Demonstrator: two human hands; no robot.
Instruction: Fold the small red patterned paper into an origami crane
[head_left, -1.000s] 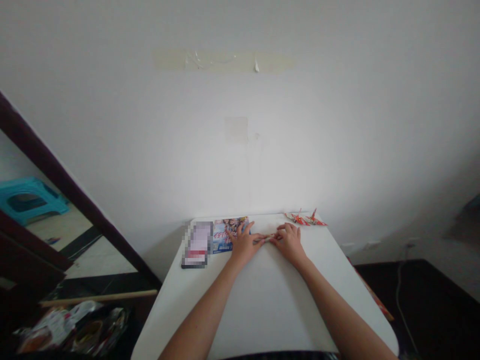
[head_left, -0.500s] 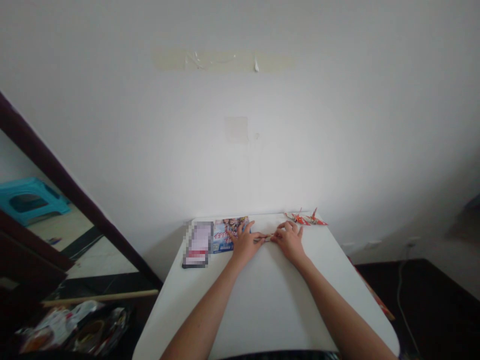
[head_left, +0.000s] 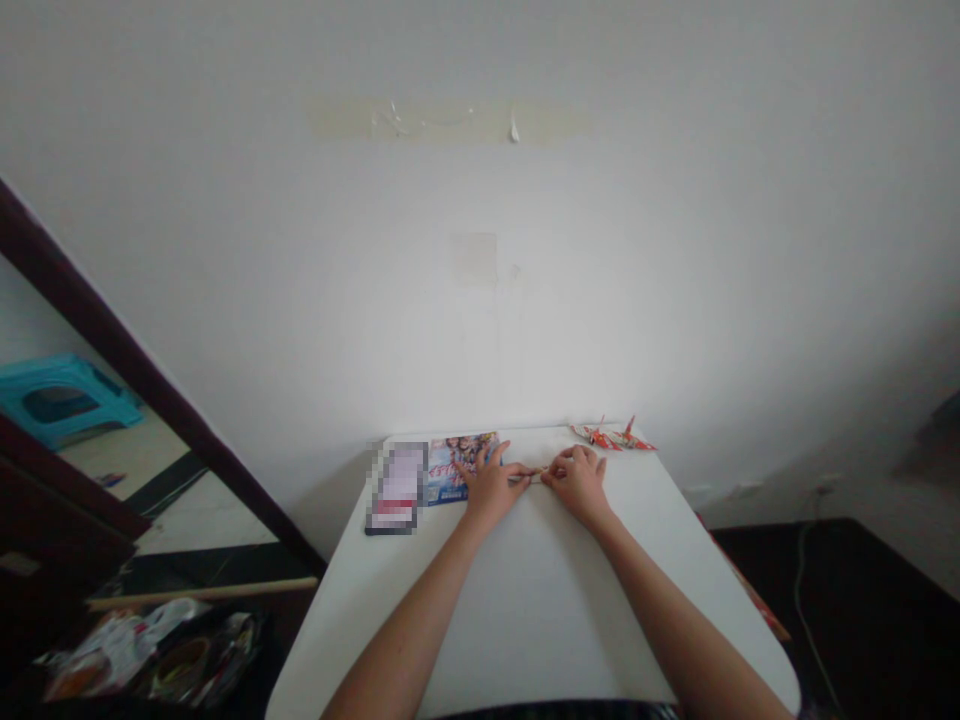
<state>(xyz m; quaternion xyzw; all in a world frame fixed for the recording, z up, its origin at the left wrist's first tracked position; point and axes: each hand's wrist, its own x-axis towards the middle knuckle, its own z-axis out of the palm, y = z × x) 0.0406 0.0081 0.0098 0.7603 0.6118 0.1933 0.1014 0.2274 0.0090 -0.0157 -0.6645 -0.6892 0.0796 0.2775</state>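
Note:
Both hands meet over the far part of the white table (head_left: 510, 620). My left hand (head_left: 491, 490) pinches one end of a small, narrow piece of folded paper (head_left: 536, 477), its other fingers spread over a colourful printed leaflet (head_left: 448, 492). At the paper's other end, my right hand (head_left: 579, 480) pinches with thumb and forefinger. Fingers cover most of the paper. Just beyond the right hand lie red and white folded paper cranes (head_left: 615, 437), close to the wall.
A phone (head_left: 397, 490), blurred out, lies left of the leaflet. The wall (head_left: 637, 250) rises behind the table. On the floor at the left are plastic bags (head_left: 142, 645), beside a dark-framed mirror (head_left: 161, 390) showing a blue stool (head_left: 67, 400). A cable (head_left: 802, 590) hangs at the right.
Almost nothing differs. Both hands keep their pinch on the folded paper, with only a very slight shift of the fingers and the view.

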